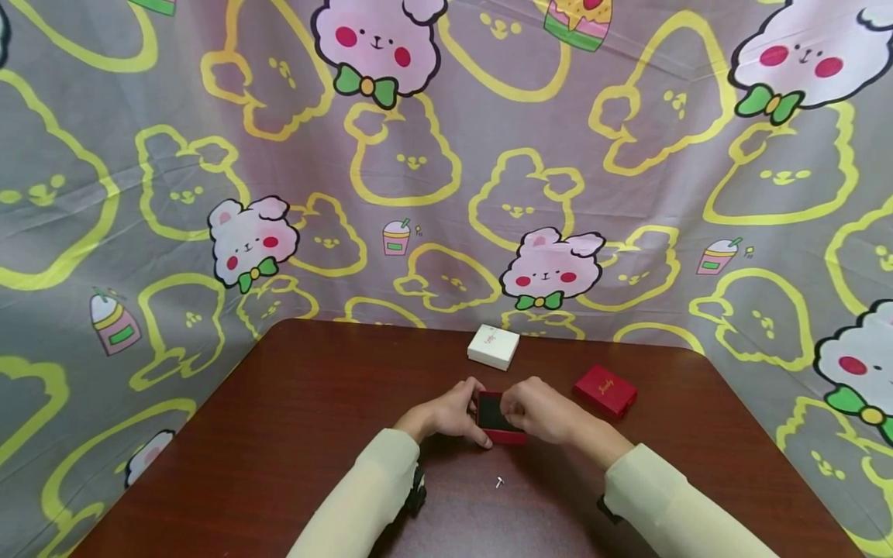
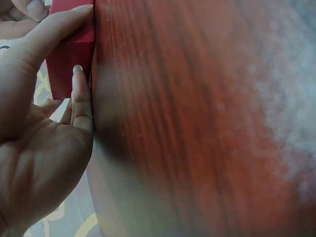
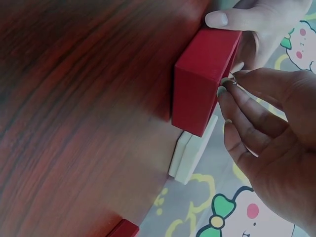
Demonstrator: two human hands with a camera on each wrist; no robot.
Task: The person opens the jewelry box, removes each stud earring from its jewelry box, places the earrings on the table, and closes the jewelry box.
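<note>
An open red box (image 1: 505, 437) with a dark insert (image 1: 491, 412) stands on the table in the head view. My left hand (image 1: 453, 411) grips its left side, the thumb along the near wall; in the left wrist view fingers of this hand (image 2: 37, 143) lie on the red box (image 2: 69, 64). At the box's mouth, my right hand (image 3: 281, 118) pinches a tiny, thin silvery piece (image 3: 232, 79) between thumb and fingertips. Its kind is too small to tell. Nearer me on the table lies a small silvery T-shaped piece (image 1: 499, 482), perhaps an earring.
Behind the red box sits a white box (image 1: 494, 347) with a small print on top. A red lid (image 1: 605, 390) with gold lettering lies to the right. The dark wooden table (image 1: 335, 380) backs onto a patterned cloth (image 1: 446, 225).
</note>
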